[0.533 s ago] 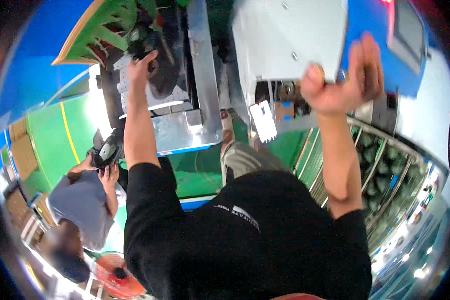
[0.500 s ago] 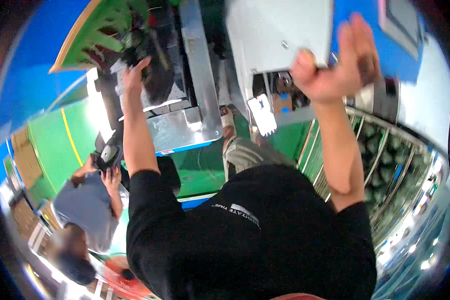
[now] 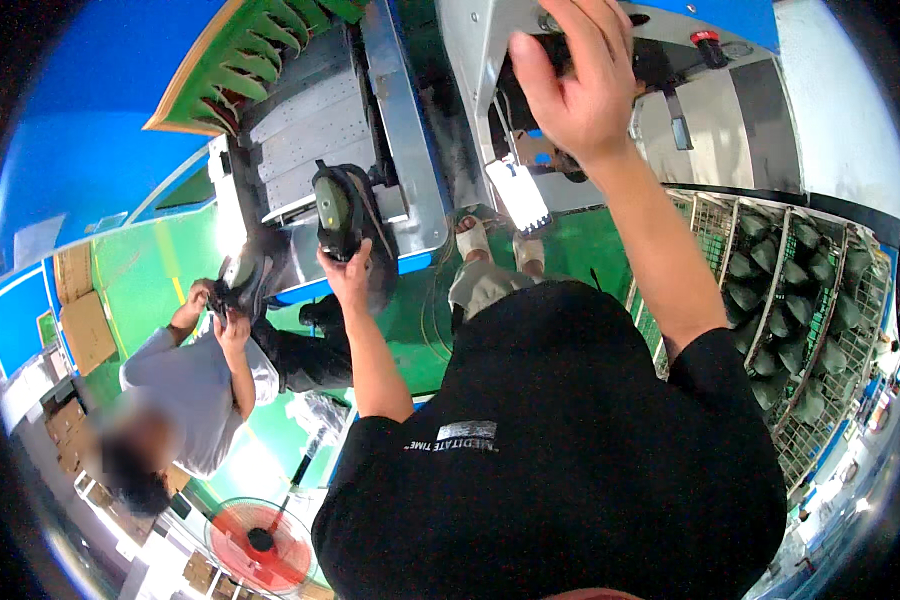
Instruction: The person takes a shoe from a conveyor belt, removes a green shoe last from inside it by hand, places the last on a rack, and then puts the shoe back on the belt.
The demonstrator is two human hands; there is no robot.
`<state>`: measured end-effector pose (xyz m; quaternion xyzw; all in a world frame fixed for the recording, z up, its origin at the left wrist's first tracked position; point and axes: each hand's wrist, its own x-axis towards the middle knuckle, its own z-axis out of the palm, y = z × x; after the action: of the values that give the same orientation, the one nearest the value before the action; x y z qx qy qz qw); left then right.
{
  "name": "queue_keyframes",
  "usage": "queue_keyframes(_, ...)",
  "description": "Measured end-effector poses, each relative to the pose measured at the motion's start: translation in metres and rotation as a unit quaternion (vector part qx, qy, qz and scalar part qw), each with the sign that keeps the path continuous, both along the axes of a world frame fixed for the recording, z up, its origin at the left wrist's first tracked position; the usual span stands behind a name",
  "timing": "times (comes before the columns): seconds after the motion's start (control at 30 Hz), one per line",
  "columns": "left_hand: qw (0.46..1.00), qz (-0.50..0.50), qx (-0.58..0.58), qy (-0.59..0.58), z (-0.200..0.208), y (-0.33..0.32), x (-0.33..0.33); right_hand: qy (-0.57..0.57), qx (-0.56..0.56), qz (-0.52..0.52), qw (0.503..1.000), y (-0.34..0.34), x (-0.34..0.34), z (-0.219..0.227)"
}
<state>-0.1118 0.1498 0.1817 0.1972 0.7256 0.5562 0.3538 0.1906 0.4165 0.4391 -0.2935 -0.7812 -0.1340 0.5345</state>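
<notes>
Dark shoe (image 3: pixel 332 205): now being held over the near end of the slatted conveyor (image 3: pixel 315 105), with the grey-green face toward the camera. Standing between that conveyor, overhung at its far end by a fringed green curtain (image 3: pixel 260 60), and a grey-and-blue cabinet (image 3: pixel 460 45). Working with a wire rack (image 3: pixel 796 440) of dark rounded pieces at the right and a co-worker (image 3: pixel 185 390) at the left. Compared with half a second ago, no longer reaching toward the curtain with the left arm; now bending it and holding the shoe nearer the body. Judging by this, apparently having the shoe clear of the curtain and under control.

Setting of the hands: gripping the shoe's near end with the left hand (image 3: pixel 348 268), pinching between thumb and curled fingers. Spreading the right hand (image 3: pixel 582 105) before the cabinet, with thumb well apart from fingers; holding nothing visible. Not showing clearly whether touching the cabinet or merely hovering.
</notes>
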Motion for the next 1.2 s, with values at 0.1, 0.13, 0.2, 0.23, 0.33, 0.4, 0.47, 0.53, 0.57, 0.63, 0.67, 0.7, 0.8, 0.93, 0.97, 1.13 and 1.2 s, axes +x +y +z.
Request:
queue_keyframes(0.1,0.998,0.018,-0.056,0.035,0.022,0.015,0.016,0.022,-0.113,0.039,0.993,-0.067,0.035,-0.037)
queue_keyframes(0.13,0.996,0.014,-0.067,0.061,0.027,0.015,0.016,0.016,-0.153,0.06,0.986,-0.086,0.049,-0.067)
queue_keyframes(0.2,0.99,-0.002,-0.093,0.108,0.031,0.017,0.017,-0.043,-0.304,0.041,0.951,-0.126,0.087,-0.131)
queue_keyframes(0.23,0.989,-0.003,-0.085,0.124,0.029,0.016,0.016,-0.018,-0.417,0.036,0.908,-0.147,0.102,-0.161)
queue_keyframes(0.33,0.975,-0.001,-0.079,0.209,-0.006,0.003,0.014,0.005,-0.595,-0.03,0.803,-0.189,0.152,-0.252)
queue_keyframes(0.4,0.948,0.022,-0.117,0.294,-0.029,-0.009,0.018,-0.006,-0.65,-0.042,0.759,-0.191,0.164,-0.264)
queue_keyframes(0.47,0.914,0.041,-0.155,0.372,-0.036,-0.019,0.033,-0.037,-0.607,-0.01,0.793,-0.189,0.162,-0.264)
queue_keyframes(0.53,0.888,0.054,-0.181,0.419,-0.036,-0.029,0.051,-0.036,-0.592,0.033,0.804,-0.186,0.152,-0.258)
queue_keyframes(0.57,0.873,0.059,-0.194,0.444,-0.032,-0.033,0.057,-0.043,-0.568,0.039,0.821,-0.184,0.15,-0.259)
queue_keyframes(0.63,0.876,0.043,-0.206,0.435,-0.026,-0.032,0.065,-0.057,-0.519,0.05,0.851,-0.174,0.143,-0.261)
queue_keyframes(0.67,0.868,0.04,-0.207,0.45,-0.028,-0.033,0.064,-0.066,-0.531,0.046,0.843,-0.17,0.139,-0.263)
queue_keyframes(0.7,0.859,0.038,-0.208,0.466,-0.029,-0.034,0.063,-0.075,-0.533,0.043,0.842,-0.166,0.136,-0.264)
queue_keyframes(0.8,0.872,0.03,-0.218,0.436,-0.025,-0.04,0.064,-0.092,-0.515,0.041,0.851,-0.166,0.135,-0.273)
queue_keyframes(0.93,0.875,0.023,-0.212,0.434,-0.028,-0.046,0.06,-0.107,-0.505,0.038,0.855,-0.166,0.131,-0.275)
queue_keyframes(0.97,0.873,0.024,-0.207,0.441,-0.028,-0.044,0.059,-0.104,-0.506,0.036,0.855,-0.164,0.129,-0.274)
queue_keyframes(1.13,0.861,0.021,-0.211,0.462,-0.027,-0.042,0.062,-0.157,-0.52,0.019,0.84,-0.159,0.125,-0.272)
queue_keyframes(1.2,0.852,0.037,-0.221,0.474,-0.03,-0.04,0.065,-0.174,-0.51,0.023,0.842,-0.159,0.127,-0.276)
